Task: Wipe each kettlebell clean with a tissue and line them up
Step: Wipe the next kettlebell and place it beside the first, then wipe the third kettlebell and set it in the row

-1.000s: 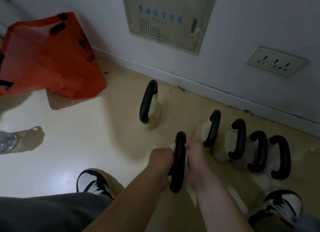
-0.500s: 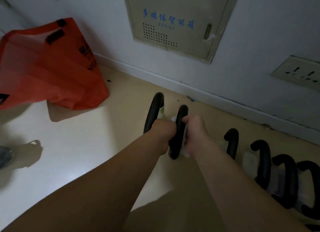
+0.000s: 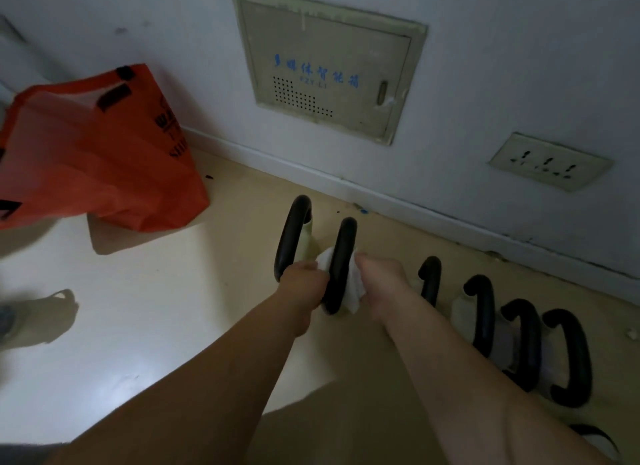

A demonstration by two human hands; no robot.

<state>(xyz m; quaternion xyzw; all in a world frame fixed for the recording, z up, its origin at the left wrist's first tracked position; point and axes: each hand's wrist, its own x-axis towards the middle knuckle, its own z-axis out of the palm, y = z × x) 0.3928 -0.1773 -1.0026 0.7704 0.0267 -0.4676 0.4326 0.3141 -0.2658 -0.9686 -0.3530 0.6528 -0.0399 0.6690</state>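
Both forearms are bare along all of their visible length, down to the left hand (image 3: pixel 302 280) and the right hand (image 3: pixel 380 278). In the lower left corner is a strip of dark grey cloth (image 3: pixel 24 455), worn on the person's leg. Part of a black and white shoe (image 3: pixel 599 443) shows dimly at the lower right edge, beside the right arm.

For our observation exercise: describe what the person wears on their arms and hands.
The left forearm and right forearm are bare, no sleeves in view. The left hand and right hand wear no gloves; no watch, bracelet or ring shows.
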